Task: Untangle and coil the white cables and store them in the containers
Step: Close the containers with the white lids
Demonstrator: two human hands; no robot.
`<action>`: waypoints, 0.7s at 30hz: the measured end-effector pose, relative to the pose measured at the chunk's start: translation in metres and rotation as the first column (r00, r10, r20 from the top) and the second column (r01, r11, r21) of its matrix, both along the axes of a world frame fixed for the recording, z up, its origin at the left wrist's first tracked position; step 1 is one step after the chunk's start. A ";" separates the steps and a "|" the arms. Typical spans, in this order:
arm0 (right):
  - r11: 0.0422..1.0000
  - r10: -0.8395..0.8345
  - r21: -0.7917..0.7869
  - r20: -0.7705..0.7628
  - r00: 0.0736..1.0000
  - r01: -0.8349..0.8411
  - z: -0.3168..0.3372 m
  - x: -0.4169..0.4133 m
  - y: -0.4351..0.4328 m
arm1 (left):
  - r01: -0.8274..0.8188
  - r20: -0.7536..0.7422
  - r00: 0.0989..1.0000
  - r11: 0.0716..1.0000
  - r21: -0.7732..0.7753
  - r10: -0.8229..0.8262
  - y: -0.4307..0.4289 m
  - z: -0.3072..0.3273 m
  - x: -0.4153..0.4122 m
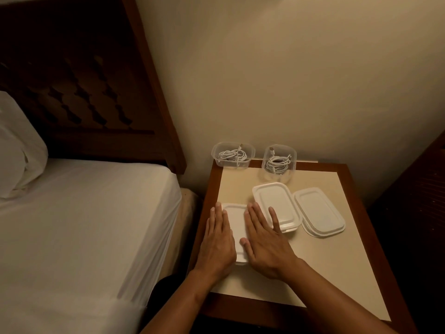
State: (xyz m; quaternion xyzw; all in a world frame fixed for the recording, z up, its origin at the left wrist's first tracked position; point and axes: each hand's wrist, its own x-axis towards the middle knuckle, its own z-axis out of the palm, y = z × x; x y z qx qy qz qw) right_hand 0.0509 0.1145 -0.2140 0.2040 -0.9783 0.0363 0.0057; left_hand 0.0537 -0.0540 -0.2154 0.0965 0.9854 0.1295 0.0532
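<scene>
- The left cable coil (232, 155) lies in the left container (216, 150) and the right cable coil (278, 165) in the right container (266, 154). Both clear tubs stand uncovered at the far edge of the desk (325, 261).
- From your hands, those tubs lie at about 12 and 1 o'clock, well apart from either grip. Neither cable is touched.
- Your left hand (218, 239) and right hand (267, 242) lie flat, fingers straight, on the near lid (237, 220). The grip of each is spread wide and holds nothing. Whether a box sits beneath that lid cannot be told.
- Likely trouble: plug ends stick up near each rim, so a lid pressed on could catch them or sit crooked.
- The left container seems to sit right at the back edge, so a clumsy reach could push it off.
- The near lid lies close to the desk's 9 o'clock edge, and uneven pressure might skid it toward the bed (84, 225).
- The middle lid (277, 206) lies at 2 o'clock, touching your right fingers, and the right lid (319, 212) lies just beyond it.
</scene>
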 end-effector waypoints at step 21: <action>0.945 -0.236 -0.209 0.100 0.967 0.252 0.000 -0.057 0.040 | 0.154 0.018 0.988 0.982 -0.106 -0.153 0.008 -0.011 0.003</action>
